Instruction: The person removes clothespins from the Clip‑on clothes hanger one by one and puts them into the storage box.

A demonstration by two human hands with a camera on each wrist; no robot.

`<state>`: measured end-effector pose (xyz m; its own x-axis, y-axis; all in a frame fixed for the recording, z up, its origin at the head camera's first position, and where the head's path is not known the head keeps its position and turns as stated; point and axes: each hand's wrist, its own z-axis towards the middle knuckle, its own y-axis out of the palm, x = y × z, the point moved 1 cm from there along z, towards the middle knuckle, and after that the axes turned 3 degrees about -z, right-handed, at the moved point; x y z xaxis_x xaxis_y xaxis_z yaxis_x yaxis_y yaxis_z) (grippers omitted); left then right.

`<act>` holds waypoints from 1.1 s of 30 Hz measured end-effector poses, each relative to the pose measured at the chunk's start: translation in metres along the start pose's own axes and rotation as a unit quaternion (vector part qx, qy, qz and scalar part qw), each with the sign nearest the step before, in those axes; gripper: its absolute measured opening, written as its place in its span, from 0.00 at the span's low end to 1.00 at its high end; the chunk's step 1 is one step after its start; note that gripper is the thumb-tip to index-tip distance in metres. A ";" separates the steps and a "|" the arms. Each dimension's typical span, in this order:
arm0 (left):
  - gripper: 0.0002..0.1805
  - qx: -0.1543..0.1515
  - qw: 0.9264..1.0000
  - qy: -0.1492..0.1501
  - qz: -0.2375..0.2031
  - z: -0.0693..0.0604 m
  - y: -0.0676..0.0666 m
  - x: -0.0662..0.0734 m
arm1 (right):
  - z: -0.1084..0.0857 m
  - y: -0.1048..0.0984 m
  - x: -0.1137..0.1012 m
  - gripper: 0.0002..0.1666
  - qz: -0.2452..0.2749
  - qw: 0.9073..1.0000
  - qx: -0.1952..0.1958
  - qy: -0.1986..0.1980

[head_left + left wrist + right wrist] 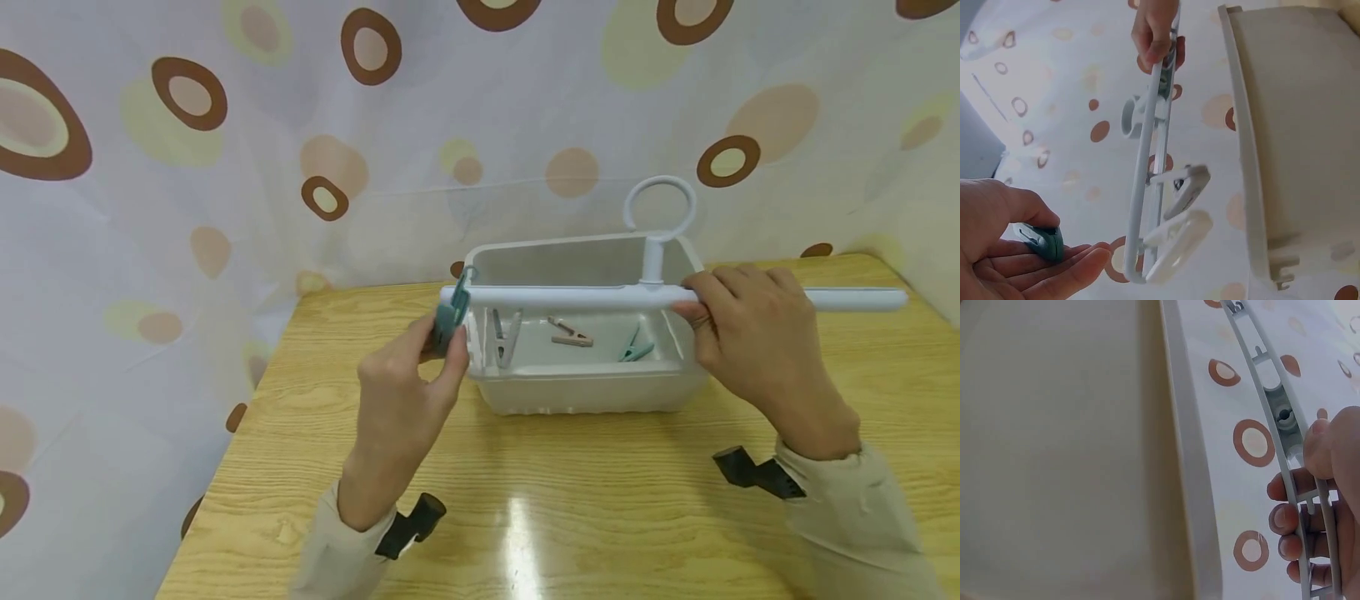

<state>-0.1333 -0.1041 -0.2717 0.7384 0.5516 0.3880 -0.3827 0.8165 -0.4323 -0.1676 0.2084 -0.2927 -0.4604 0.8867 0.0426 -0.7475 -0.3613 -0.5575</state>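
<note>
My left hand (pixel 401 400) pinches a teal clothespin (pixel 447 321) between thumb and fingers, beside the left end of a pale hanger (pixel 555 297). In the left wrist view, the teal clothespin (pixel 1050 242) lies between the thumb and the straighter fingers. My right hand (pixel 757 333) grips the hanger's bar right of its round hook (pixel 692 200). The right wrist view shows fingers curled around the hollow bar (pixel 1297 481). Near the bar's end in the left wrist view, a grey clip (pixel 1188 187) and a cream clip (pixel 1180 247) are attached.
Below the hanger, a whitish plastic basin (pixel 592 392) stands on a wooden table (pixel 585 492). Inside it lie a pinkish-brown clothespin (pixel 573 340) and a green clothespin (pixel 637 352). A patterned curtain (pixel 420 208) hangs behind. Both sleeves carry black wrist mounts.
</note>
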 end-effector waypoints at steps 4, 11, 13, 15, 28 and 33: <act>0.04 0.008 1.000 -0.013 0.012 0.015 -0.010 -0.008 | 0.000 -0.003 0.006 0.34 0.005 1.000 0.013 -0.007; 0.06 -0.005 0.998 -0.059 0.007 0.036 -0.010 -0.034 | 0.001 -0.010 0.011 0.34 0.012 1.000 0.016 -0.016; 0.07 -0.028 0.997 -0.072 0.004 0.041 -0.008 -0.041 | 0.001 -0.011 0.011 0.34 0.018 1.000 0.012 -0.018; 0.06 -0.061 0.995 -0.085 0.000 0.045 -0.004 -0.049 | 0.001 -0.011 0.011 0.33 0.025 0.999 0.015 -0.017; 0.08 -0.314 0.943 -0.111 0.019 0.089 0.041 -0.082 | 0.001 -0.017 0.014 0.35 0.027 0.999 0.019 -0.010; 0.09 -0.415 0.904 -0.089 0.043 0.106 0.065 -0.093 | -0.002 -0.018 0.016 0.35 0.028 0.999 0.022 -0.009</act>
<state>-0.2859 -0.0841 -0.2500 0.5960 0.6860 0.4173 0.1693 0.4007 -0.9004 -0.1606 0.2292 -0.2839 -0.5103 0.8595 0.0270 -0.7400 -0.4229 -0.5231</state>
